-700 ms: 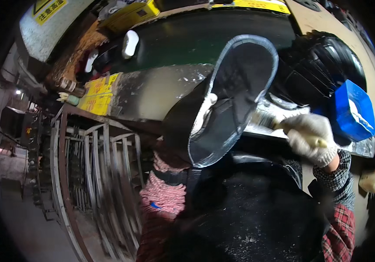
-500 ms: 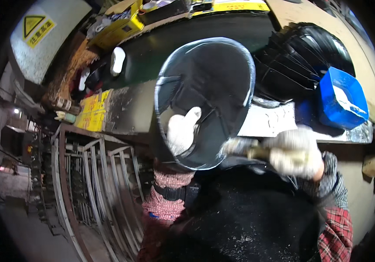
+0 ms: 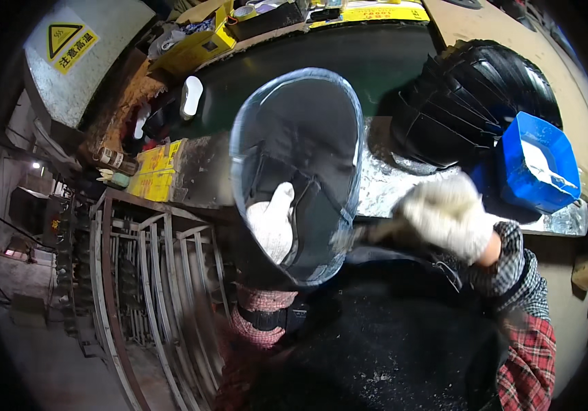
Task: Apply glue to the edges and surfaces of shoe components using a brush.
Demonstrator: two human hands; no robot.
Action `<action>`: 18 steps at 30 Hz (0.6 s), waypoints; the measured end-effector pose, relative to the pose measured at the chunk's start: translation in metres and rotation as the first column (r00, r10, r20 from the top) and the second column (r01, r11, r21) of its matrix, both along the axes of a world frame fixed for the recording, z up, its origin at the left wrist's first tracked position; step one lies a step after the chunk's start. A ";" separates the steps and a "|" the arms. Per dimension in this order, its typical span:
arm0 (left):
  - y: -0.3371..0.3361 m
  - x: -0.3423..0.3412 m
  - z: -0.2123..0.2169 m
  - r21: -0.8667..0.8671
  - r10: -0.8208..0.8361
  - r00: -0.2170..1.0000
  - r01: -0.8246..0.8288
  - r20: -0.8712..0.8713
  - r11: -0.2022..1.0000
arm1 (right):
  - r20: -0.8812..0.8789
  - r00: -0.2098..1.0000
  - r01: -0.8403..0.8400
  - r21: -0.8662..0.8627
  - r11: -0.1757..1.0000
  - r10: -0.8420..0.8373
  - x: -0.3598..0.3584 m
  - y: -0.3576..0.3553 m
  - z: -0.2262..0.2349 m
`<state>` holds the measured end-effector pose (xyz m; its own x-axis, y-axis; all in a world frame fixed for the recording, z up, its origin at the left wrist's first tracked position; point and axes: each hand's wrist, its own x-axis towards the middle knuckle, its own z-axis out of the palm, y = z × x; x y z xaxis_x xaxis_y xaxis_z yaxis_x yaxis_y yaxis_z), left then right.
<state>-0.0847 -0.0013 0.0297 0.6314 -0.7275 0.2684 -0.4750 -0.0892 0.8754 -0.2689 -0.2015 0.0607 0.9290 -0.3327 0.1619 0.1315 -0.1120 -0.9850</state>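
A black, rounded, hollow piece with a pale rim is tilted up in front of me; its exact kind I cannot make out. My left hand, in a white glove, grips its lower left side, the thumb lying over the inner face and the other fingers hidden behind. In my gloved right hand is a brush, blurred by motion, its tip at the piece's lower right edge. Beyond that hand stands a blue tub holding something white, with a thin stick across it.
A stack of black pieces sits beside the tub. On the dark bench surface lies a white sole-shaped object. Metal racks stand at the lower left. A yellow box is at the back.
The black piece has shifted left and turned, so it looks narrower. My right hand has moved left and a little farther away, with the brush tip still at the piece's lower right edge.
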 end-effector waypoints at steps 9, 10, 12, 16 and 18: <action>0.002 -0.006 0.008 -0.287 -0.089 0.580 -0.259 -0.809 0.922 | 0.503 0.844 0.478 -0.550 0.685 -0.186 0.022 -0.034 0.006; 0.004 -0.005 0.008 -0.276 -0.060 0.590 -0.283 -0.805 0.918 | 0.465 0.885 0.356 -0.673 0.649 -0.003 0.026 -0.031 0.012; 0.000 0.000 -0.001 -0.352 -0.106 0.589 -0.320 -0.801 0.880 | -0.152 0.988 -0.018 0.102 0.995 0.033 0.022 -0.013 -0.008; -0.003 0.049 -0.025 -0.200 0.005 0.429 -0.431 -0.903 0.880 | 0.276 0.900 -0.171 -0.491 0.854 0.339 0.016 -0.028 -0.031; 0.003 0.100 -0.041 -0.065 0.070 0.411 -0.306 -0.909 0.950 | 0.127 0.987 -0.060 -0.273 0.960 0.098 0.014 -0.028 -0.039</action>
